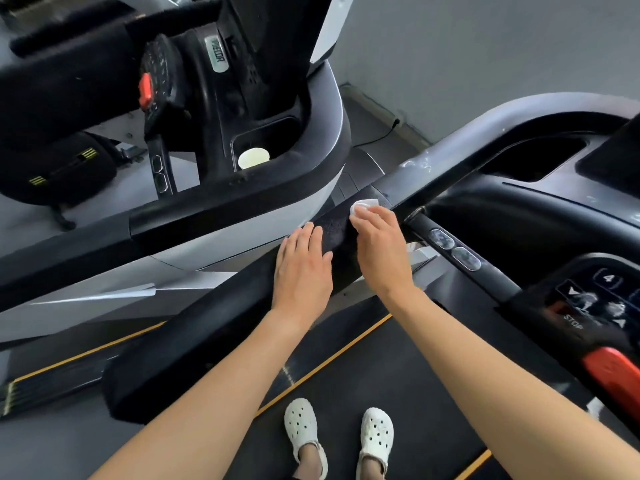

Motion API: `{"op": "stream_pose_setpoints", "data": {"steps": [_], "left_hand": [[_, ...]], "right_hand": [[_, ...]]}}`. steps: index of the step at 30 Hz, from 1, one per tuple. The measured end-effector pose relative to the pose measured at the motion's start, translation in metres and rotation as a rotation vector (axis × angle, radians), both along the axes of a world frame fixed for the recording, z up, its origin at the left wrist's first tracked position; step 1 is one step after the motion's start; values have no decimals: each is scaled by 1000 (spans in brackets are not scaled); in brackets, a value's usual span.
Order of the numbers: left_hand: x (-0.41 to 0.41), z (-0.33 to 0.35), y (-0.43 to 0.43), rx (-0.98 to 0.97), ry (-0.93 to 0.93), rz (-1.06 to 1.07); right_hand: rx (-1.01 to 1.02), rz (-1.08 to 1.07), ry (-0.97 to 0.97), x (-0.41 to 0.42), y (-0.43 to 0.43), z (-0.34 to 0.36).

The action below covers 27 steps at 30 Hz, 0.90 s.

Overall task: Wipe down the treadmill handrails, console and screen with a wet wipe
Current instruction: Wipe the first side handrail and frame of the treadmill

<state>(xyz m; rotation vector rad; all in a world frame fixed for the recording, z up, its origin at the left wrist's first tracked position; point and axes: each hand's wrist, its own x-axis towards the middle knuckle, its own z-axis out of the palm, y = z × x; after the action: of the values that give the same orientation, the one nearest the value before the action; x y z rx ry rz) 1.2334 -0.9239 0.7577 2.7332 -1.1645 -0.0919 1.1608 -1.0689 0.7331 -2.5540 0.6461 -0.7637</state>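
The treadmill's black padded left handrail [194,348] runs from lower left up to the console. My left hand [303,268] rests flat on top of it, fingers straight. Just beyond, my right hand [379,247] presses a small white wet wipe [365,204] onto the upper end of the rail; the wipe shows past my fingertips, the rest hidden under the hand. The console [519,209] curves away to the right, with button panel [602,296] and a red stop key [613,375]. The screen is out of view.
A second treadmill [242,202] stands close on the left, with a white cup [253,157] in its holder. Grip sensors [453,249] sit on the inner bar. My feet in white clogs [341,434] stand on the belt. A grey wall lies ahead.
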Motion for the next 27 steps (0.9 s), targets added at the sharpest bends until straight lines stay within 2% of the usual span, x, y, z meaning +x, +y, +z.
{"op": "stream_pose_setpoints", "data": {"steps": [4, 6, 9, 12, 18, 24, 27], "left_hand": [[-1, 0, 1, 5, 3, 2], [0, 2, 1, 8, 12, -1], [0, 4, 4, 22, 25, -14], [0, 6, 5, 28, 43, -16], [-2, 12, 9, 7, 83, -13], [-17, 6, 25, 1, 10, -47], [-19, -1, 30, 19, -40, -85]], "right_hand": [[-83, 275, 26, -8, 22, -2], [-120, 328, 25, -8, 12, 1], [-129, 164, 4, -3, -5, 6], [-38, 7, -13, 0, 7, 5], [1, 162, -16, -11, 35, 0], [355, -141, -180, -21, 11, -14], [565, -219, -103, -27, 20, -48]]}}
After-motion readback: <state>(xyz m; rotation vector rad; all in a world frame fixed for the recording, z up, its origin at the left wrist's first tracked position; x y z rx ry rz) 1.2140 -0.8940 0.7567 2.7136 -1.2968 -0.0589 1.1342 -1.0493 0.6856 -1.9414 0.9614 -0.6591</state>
